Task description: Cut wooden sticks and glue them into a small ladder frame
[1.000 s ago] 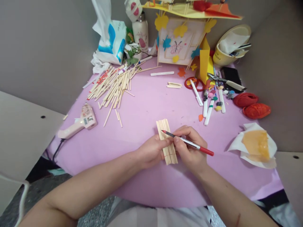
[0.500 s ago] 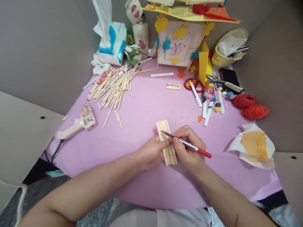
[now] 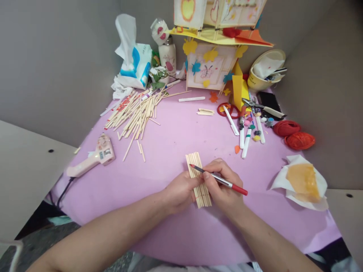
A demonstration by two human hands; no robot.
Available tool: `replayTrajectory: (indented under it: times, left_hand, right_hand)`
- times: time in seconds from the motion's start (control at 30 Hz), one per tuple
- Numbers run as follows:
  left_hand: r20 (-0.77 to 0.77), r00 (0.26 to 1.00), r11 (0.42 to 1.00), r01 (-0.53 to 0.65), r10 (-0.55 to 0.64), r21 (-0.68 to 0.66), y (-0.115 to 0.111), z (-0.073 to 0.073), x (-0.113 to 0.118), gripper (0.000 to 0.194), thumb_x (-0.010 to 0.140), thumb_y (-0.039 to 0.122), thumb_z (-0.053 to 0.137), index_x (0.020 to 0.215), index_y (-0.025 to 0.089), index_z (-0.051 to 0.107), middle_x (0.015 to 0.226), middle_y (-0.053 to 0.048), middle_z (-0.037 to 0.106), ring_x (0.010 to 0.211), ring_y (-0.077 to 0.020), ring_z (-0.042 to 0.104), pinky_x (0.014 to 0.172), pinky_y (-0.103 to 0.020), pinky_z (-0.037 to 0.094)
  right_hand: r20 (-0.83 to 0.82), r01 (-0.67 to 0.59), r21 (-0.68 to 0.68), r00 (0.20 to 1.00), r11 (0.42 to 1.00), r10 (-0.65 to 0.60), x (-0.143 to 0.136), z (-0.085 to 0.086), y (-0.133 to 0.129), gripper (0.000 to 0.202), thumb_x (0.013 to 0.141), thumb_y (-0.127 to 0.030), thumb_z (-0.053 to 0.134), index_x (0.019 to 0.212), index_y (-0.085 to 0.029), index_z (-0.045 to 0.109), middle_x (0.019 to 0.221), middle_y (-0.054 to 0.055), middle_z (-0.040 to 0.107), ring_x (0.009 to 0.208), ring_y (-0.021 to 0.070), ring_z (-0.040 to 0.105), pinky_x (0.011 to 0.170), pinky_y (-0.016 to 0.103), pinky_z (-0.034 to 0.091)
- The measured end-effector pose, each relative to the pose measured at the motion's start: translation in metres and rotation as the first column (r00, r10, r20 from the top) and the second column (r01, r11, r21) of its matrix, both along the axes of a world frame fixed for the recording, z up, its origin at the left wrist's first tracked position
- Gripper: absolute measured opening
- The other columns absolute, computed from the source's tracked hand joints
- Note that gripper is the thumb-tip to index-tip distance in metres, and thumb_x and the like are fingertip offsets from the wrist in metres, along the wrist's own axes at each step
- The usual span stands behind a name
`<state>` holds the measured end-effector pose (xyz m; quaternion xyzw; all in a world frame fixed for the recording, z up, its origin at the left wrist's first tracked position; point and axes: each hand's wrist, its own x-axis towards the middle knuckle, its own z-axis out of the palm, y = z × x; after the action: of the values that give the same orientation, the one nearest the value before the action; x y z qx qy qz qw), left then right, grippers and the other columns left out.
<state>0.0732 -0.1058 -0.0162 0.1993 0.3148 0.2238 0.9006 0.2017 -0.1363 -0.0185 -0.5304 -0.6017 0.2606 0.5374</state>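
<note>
My left hand (image 3: 181, 190) grips a flat row of several short wooden sticks (image 3: 202, 194), thumb across the front; its other fingers are mostly hidden behind. A thin red line crosses the sticks near their lower end. Pinched in my right hand (image 3: 222, 185) is a red marker pen (image 3: 227, 182) with a dark tip section and a white and red barrel. The tip points up and left, at or very near the upper part of the sticks; contact cannot be told. The right hand lies close against the right side of the row.
Loose wooden sticks (image 3: 138, 113) lie in a heap at the back left, above a pink glue gun (image 3: 103, 149). A decorated stick-and-paper house (image 3: 210, 68) stands at the back. On the right are red scissors (image 3: 219, 110), pliers (image 3: 266, 108), red yarn (image 3: 299, 140) and stained paper (image 3: 303, 181).
The whole view has tilted upward, so everything sits lower and more of the house shows. Both hands keep their grips, and the pen tip stays by the upper part of the sticks.
</note>
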Motion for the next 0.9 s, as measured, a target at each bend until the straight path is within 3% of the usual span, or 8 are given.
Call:
replayTrajectory:
  times: [0.9]
  left_hand:
    - [-0.006,1.000,1.000,-0.014,0.014,-0.012,0.0005,0.0029,0.0014,0.046,0.066,0.043,0.077,0.098,0.011,0.066,0.093,-0.012,0.069,0.094,-0.0256,0.063,0.079,-0.034,0.046]
  right_hand:
    - [0.005,-0.003,0.000,1.000,1.000,0.003,-0.0016,0.0027,0.0015,0.008,0.079,-0.013,0.056,0.081,-0.021,0.058,0.072,0.001,0.057,0.068,0.0158,0.053,0.066,0.034,0.043]
